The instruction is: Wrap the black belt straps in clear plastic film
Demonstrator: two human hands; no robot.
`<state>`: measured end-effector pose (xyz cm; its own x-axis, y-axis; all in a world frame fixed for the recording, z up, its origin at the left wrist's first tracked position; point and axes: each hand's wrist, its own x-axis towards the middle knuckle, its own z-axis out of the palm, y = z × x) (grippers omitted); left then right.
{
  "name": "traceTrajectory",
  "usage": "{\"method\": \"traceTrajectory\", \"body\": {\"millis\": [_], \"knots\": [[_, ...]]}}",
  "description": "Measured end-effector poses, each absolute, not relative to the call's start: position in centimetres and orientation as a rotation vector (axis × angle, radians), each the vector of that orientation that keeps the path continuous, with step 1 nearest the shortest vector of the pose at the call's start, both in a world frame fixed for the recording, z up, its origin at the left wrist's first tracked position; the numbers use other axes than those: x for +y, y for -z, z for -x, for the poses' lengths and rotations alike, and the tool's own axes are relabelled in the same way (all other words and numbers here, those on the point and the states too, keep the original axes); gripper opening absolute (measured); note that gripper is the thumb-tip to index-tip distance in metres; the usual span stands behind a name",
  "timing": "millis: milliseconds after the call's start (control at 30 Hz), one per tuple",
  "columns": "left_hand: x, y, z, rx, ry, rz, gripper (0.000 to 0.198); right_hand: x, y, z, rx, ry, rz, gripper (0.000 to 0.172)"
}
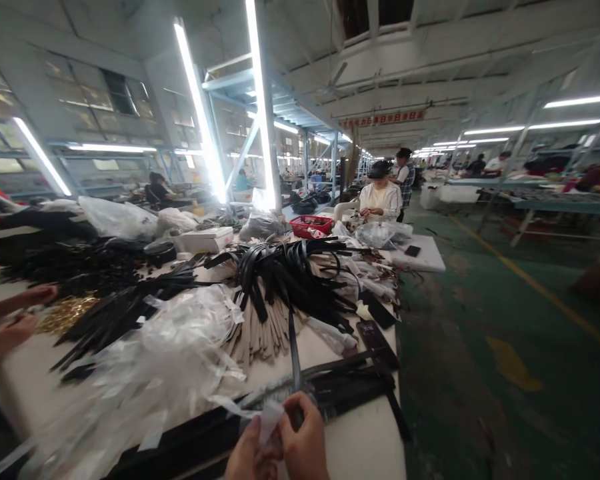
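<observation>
My left hand [247,455] is closed on a translucent white plastic strip [271,419] at the bottom centre. Beside it, my right hand [307,440] pinches the near end of a narrow black strap [294,350]. The strap runs away from me toward a heap of black straps [275,267] with beige undersides. Both hands are close together, and the strip lies between them; where strap and strip meet is partly hidden by fingers. To the left spreads a pile of white plastic strips [180,333]. Under and around my hands lie long black strips [350,387].
A phone [377,343] lies near the table's right edge. Another person's hands [10,327] work at the left by small gold pieces [70,312]. Farther back are a red basket [311,225], a white box [206,240] and a seated person [380,197].
</observation>
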<state>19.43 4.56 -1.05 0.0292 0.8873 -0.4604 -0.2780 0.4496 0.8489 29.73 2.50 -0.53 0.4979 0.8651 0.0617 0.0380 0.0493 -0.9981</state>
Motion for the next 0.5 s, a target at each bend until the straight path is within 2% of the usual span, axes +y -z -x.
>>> {"method": "traceTrajectory", "body": {"millis": [333, 400, 500], "knots": [[4.2, 2.8, -17.9, 1.383, -1.094, -0.797, 0.072, -0.7, 3.5, -29.3, -0.875, -0.579, 1.509, 0.012], [3.6, 2.9, -17.5, 1.369, -1.076, -0.832, 0.073, -1.1, 3.5, -29.7, -0.865, -0.613, 1.501, 0.021], [3.1, 2.5, -16.8, 1.354, -1.119, -0.773, 0.074, -1.9, 3.5, -30.3, -0.793, -0.754, 1.469, 0.046]]}}
